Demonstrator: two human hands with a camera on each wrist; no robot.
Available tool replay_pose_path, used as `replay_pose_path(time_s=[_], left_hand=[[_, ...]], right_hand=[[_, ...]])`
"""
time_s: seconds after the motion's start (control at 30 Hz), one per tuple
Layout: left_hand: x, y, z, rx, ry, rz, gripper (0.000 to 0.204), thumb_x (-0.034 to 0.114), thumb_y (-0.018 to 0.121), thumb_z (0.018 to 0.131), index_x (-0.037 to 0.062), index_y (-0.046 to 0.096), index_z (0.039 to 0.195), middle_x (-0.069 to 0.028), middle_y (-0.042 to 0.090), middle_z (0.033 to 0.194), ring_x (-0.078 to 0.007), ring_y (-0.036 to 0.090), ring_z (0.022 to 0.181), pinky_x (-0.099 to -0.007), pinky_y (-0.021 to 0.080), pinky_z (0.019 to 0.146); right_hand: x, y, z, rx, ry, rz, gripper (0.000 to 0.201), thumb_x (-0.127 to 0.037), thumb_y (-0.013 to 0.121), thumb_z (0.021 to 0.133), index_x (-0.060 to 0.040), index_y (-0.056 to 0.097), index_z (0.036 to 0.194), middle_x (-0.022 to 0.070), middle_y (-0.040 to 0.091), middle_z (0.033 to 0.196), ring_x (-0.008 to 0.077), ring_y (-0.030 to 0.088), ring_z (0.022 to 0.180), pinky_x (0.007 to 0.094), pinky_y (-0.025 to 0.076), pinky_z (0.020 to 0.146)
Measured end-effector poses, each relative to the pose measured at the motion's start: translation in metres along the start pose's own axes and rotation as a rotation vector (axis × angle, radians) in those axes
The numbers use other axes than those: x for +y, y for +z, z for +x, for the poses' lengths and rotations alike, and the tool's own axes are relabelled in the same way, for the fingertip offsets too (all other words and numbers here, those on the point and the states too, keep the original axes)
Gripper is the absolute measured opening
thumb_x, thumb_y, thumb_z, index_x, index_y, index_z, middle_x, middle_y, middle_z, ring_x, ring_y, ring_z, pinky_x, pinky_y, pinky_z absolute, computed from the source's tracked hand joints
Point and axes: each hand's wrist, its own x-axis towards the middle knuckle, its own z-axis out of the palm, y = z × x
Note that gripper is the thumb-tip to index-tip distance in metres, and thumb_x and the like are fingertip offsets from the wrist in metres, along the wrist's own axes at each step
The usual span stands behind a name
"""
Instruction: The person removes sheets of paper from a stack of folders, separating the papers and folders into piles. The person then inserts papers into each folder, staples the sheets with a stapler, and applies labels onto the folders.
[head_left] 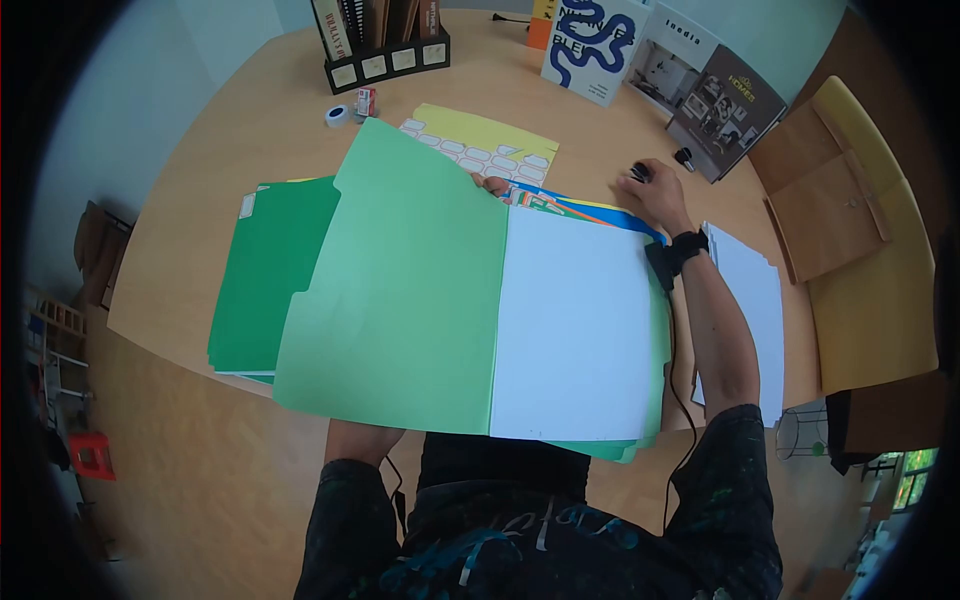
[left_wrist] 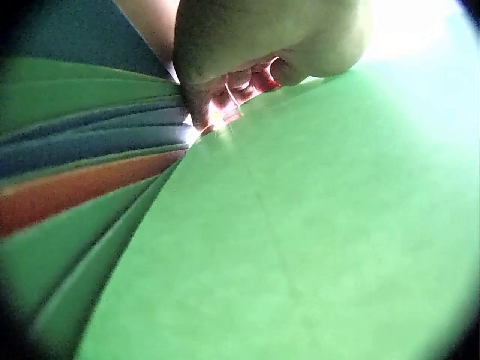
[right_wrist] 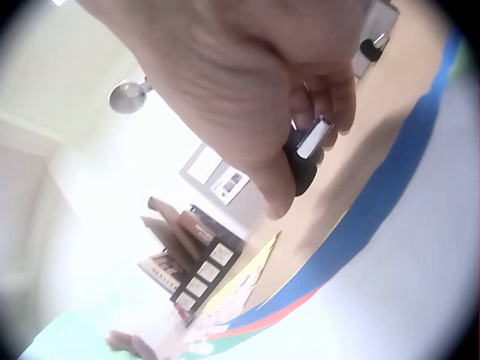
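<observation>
A light green folder (head_left: pixel 400 290) lies spread open in front of me, with white paper (head_left: pixel 575 330) on its right half. Blue, orange and green folder edges (left_wrist: pixel 97 154) are layered beneath it. My left hand (left_wrist: pixel 274 37) grips this bundle from below; in the head view the folder hides most of that hand, and only its fingertips show at the top of the fold. Above the top right corner of the paper, my right hand (head_left: pixel 660 190) pinches a small black binder clip (right_wrist: pixel 304 161) with a silver part. A similar black clip (head_left: pixel 684 158) lies farther right on the table.
Dark green folders (head_left: pixel 270 280) are stacked at the left, and white sheets (head_left: pixel 750 310) at the right. A yellow label sheet (head_left: pixel 490 130), white tape roll (head_left: pixel 337 116) and small red box (head_left: pixel 366 103) lie behind. A black organiser (head_left: pixel 390 62), standing books (head_left: pixel 595 48) and yellow chair (head_left: pixel 870 290) surround the work.
</observation>
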Motion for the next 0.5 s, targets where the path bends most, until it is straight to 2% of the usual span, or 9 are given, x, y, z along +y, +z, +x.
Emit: replay_pose_path(time_s=[0.03,0.13,0.4,0.47,0.5], left_hand=[[0.001,0.0,0.001,0.002,0.003,0.006,0.035,0.03,0.065,0.097,0.0007,0.061,0.116,-0.0092,0.064,0.114,-0.019,0.059,0.109,-0.0318,0.048,0.097],[-0.001,0.003,0.0,0.011,-0.002,0.025,0.036,0.03,0.066,0.097,0.0004,0.061,0.116,-0.0091,0.064,0.113,-0.0189,0.059,0.108,-0.0317,0.048,0.096],[-0.002,0.02,0.001,-0.028,-0.04,0.108,0.037,0.031,0.066,0.096,-0.0003,0.061,0.117,-0.0089,0.064,0.112,-0.0187,0.06,0.106,-0.0314,0.049,0.095],[-0.006,0.027,0.001,-0.043,-0.054,0.12,0.038,0.031,0.066,0.096,-0.0005,0.061,0.117,-0.0089,0.064,0.112,-0.0186,0.06,0.105,-0.0313,0.049,0.095],[-0.008,0.03,0.001,-0.049,-0.06,0.126,0.038,0.031,0.066,0.096,-0.0005,0.061,0.117,-0.0089,0.064,0.112,-0.0186,0.06,0.105,-0.0313,0.049,0.094]], right_hand=[[0.015,-0.005,0.001,0.053,0.032,-0.022,0.054,-0.033,0.084,0.075,0.0032,0.069,0.113,0.0161,0.073,0.099,0.0254,0.07,0.09,0.0342,0.053,0.082],[0.038,-0.015,-0.003,0.002,0.126,0.042,0.056,-0.034,0.084,0.076,0.0028,0.069,0.114,0.0151,0.073,0.099,0.0242,0.07,0.09,0.0339,0.053,0.082],[0.026,-0.023,-0.02,0.069,0.11,-0.064,0.062,-0.035,0.084,0.076,0.0029,0.066,0.122,0.0172,0.073,0.108,0.0255,0.07,0.099,0.0327,0.053,0.09],[0.02,-0.026,-0.026,0.296,-0.004,-0.175,0.061,-0.032,0.08,0.081,0.0032,0.062,0.128,0.0205,0.07,0.116,0.0289,0.068,0.107,0.0352,0.052,0.094],[0.019,-0.03,-0.031,0.297,0.002,-0.179,0.061,-0.032,0.08,0.081,0.0032,0.062,0.128,0.0205,0.07,0.116,0.0289,0.068,0.107,0.0352,0.052,0.094]])
